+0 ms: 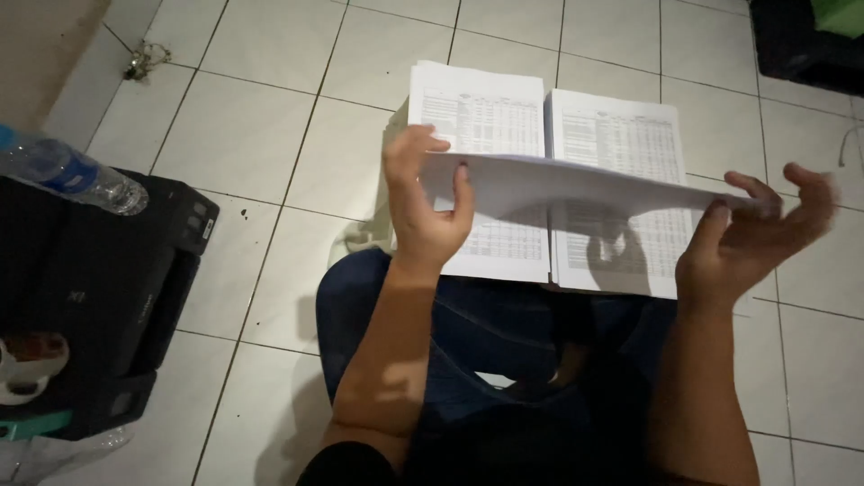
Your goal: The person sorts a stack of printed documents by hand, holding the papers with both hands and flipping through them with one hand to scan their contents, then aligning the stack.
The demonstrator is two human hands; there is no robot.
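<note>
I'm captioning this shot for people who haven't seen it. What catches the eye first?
A white sheet of paper held flat at mid-frame, the left hand gripping one end and the right hand the other. Beneath it, two stacks of printed tables lie side by side on the tiled floor. A black printer sits at left.

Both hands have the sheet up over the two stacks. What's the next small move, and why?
Probably lower the sheet onto one stack, likely the right stack. The left hand and right hand hold it flat by its ends, hovering over the left stack and the right one.
</note>
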